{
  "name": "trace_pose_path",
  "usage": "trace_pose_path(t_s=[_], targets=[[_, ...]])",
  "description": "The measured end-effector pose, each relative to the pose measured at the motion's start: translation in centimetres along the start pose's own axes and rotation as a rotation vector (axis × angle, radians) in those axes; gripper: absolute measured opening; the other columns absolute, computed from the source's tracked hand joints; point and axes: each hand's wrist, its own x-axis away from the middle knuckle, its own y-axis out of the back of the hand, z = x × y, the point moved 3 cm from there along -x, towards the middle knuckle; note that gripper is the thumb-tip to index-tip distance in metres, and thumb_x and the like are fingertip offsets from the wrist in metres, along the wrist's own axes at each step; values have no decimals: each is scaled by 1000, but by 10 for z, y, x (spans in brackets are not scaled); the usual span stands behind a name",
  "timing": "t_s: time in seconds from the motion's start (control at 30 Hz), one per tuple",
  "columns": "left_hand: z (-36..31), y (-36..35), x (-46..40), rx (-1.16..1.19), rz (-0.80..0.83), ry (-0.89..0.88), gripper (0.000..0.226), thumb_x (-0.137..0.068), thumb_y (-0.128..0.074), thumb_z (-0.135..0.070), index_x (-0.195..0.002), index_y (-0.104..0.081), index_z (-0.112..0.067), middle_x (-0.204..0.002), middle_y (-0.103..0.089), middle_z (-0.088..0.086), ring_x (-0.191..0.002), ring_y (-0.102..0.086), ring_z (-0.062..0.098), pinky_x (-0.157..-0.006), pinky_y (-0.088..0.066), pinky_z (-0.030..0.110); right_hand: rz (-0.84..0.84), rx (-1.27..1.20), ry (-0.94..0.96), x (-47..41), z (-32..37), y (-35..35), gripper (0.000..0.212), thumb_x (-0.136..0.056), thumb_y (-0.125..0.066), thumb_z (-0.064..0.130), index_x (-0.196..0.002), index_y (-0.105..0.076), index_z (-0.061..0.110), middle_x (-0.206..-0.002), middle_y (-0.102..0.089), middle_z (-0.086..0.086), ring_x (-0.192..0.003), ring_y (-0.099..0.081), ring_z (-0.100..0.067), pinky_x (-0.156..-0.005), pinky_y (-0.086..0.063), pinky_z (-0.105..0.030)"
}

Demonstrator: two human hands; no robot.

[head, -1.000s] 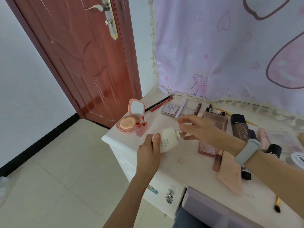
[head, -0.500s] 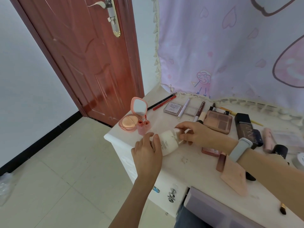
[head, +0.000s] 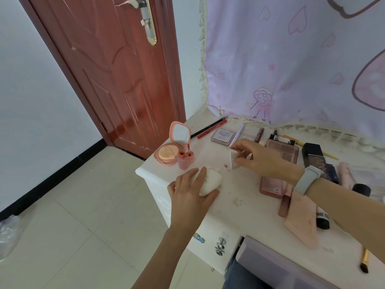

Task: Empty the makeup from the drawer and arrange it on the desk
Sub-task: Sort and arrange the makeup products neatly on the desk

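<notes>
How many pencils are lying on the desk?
2: a black pencil and a red pencil, side by side at the desk's far left corner, behind the open pink compact. Others may be hidden.

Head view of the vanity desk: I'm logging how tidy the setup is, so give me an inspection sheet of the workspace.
Surface: white desk, smudged with pink marks.
Job's things: open pink compact with mirror up at the left corner; red pencil and eyeshadow palette toward the back; dark foundation bottle to the right.
Clutter: pink cloth near the front edge; makeup brush at far right.
Grips: left hand holds a white rounded container; right hand pinches a white wedge-shaped piece.
Cables: nothing seen.
Surroundings: red-brown door, pink curtain, tiled floor.
</notes>
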Motion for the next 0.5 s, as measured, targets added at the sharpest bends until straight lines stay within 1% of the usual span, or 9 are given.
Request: trace_pose_path(t_s=[0.07, 0.13, 0.2, 0.3, 0.37, 0.43, 0.5], targets=[[-1, -1, -1, -39, -25, 71, 58, -74, -48, -58, -118, -60, -21, -114, -60, 4, -103, -44, 15, -87, -27, 31, 18, 1, -48, 2, -3, -2, 38, -89, -58, 19, -124, -47, 28, -97, -53, 6, -82, -51, -8, -75, -41, -14], [-5, -1, -3, -119, -26, 117, 60, -77, -44, -58, -118, -60, -18, -112, -59, 7, -101, -46, 19, -82, -36, 37, 51, 20, -97, 5, -5, -8, 32, -87, -60, 25, -118, -51, 30, -92, -52, 10, -84, -53, -10, -82, -43, -22], [-8, -1, -4, -167, -25, 100, 56, -81, -41, -49, -123, -55, -15, -114, -56, 9, -101, -45, 22, -80, -40, 40, 36, 6, -111, 6, -5, -13, 27, -86, -62, 27, -112, -56, 25, -88, -52, 13, -85, -55, -11, -80, -42, -22], [-9, 1, -2, -147, -14, 71, 51, -83, -37, -35, -127, -49, -10, -114, -54, 11, -100, -38, 19, -79, -40, 41, 6, 36, -110, 5, -3, -16, 27, -85, -63, 27, -111, -58, 19, -90, -56, 10, -84, -55, -10, -78, -42, -20], [-7, 2, -4, -161, -6, 71, 51, -84, -37, -35, -126, -50, -10, -112, -55, 9, -98, -38, 18, -77, -39, 40, 37, 88, -103, 4, -1, -18, 28, -86, -63, 28, -111, -61, 16, -93, -59, 8, -83, -54, -8, -76, -41, -19], [-5, 2, -7, -174, -11, 78, 50, -83, -39, -39, -123, -53, -11, -112, -58, 6, -98, -39, 17, -76, -37, 37, 77, 21, -109, 2, -1, -22, 28, -86, -63, 23, -110, -63, 9, -88, -62, 6, -74, -56, -9, -70, -47, -19], [-5, 1, -10, -166, -34, 74, 48, -82, -41, -40, -118, -58, -13, -112, -62, 2, -101, -42, 17, -78, -33, 34, 106, -49, -119, 1, 0, -25, 26, -86, -62, 17, -109, -64, 4, -82, -65, 3, -66, -57, -12, -64, -50, -17]])
